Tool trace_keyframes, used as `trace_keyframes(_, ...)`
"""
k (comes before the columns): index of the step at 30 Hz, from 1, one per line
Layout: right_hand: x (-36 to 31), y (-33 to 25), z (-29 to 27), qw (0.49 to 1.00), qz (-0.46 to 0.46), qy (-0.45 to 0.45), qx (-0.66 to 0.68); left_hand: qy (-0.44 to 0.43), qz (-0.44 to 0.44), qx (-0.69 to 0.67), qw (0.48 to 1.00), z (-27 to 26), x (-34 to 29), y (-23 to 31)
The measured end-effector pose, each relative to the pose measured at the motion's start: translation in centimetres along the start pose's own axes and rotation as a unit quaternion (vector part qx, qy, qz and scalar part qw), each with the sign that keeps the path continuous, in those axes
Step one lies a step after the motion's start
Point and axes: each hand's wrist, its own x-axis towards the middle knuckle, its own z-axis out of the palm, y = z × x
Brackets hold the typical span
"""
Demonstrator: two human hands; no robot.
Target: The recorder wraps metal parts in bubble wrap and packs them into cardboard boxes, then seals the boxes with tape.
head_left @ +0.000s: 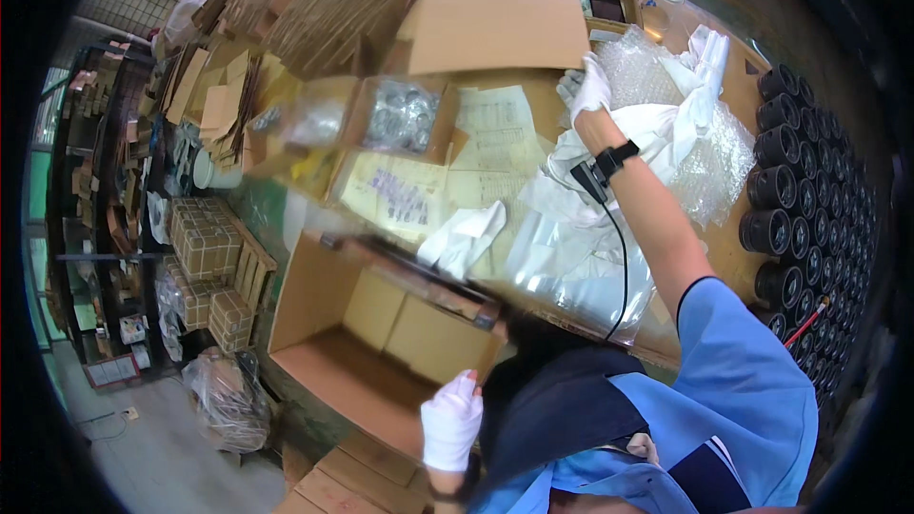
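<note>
My right hand [588, 93], in a white glove, is at the near right corner of a flat brown cardboard sheet [500, 9], its fingers closed at the edge. A black device is strapped to that wrist, with a cable hanging from it. Low in the middle is my left hand [452, 424], in a white glove with bare fingertips. Its fingers are drawn together and nothing shows in them. Beside it stands an open, deep cardboard box [324, 286], with no contents visible inside.
Bubble wrap [636, 71], white cloth [657, 128] and clear plastic bags [571, 262] lie on the table near printed papers [495, 124]. A box of metal parts [400, 114] sits left. Several black cylinders [776, 190] line the right. Wrapped cartons [205, 238] stand by a shelf.
</note>
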Motion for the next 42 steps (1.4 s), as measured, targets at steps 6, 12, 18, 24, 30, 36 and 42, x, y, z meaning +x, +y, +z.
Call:
trace_keyframes(6,-0.9,1.6,2.5,0.978,0.157,-0.111,0.084,0.01,0.031,0.011,0.999,-0.2,0.5,0.9)
trace_keyframes(12,-1.2,1.4,5.4,0.983,0.073,-0.16,0.051,0.032,-0.007,0.008,0.999,-0.7,-2.7,0.1)
trace_keyframes(18,-21.9,-1.3,2.9,0.943,0.118,-0.31,-0.038,0.083,-0.114,0.043,0.989,-2.3,-7.2,-4.0)
trace_keyframes(24,-37.3,3.0,-1.1,0.854,0.225,-0.403,-0.24,0.25,-0.17,0.011,0.953,-6.1,-13.1,-9.3)
trace_keyframes(30,-45.4,9.2,-6.8,0.862,0.281,-0.362,-0.216,0.289,-0.242,-0.075,0.923,-6.3,-24.9,-18.4)
trace_keyframes(36,-51.0,11.1,-10.6,0.937,0.202,-0.241,-0.154,0.237,-0.282,-0.109,0.923,-5.2,-37.4,-24.7)
trace_keyframes(42,-44.2,16.3,-11.9,0.911,0.248,-0.24,-0.228,0.256,-0.26,-0.069,0.929,-4.8,-42.8,-29.7)
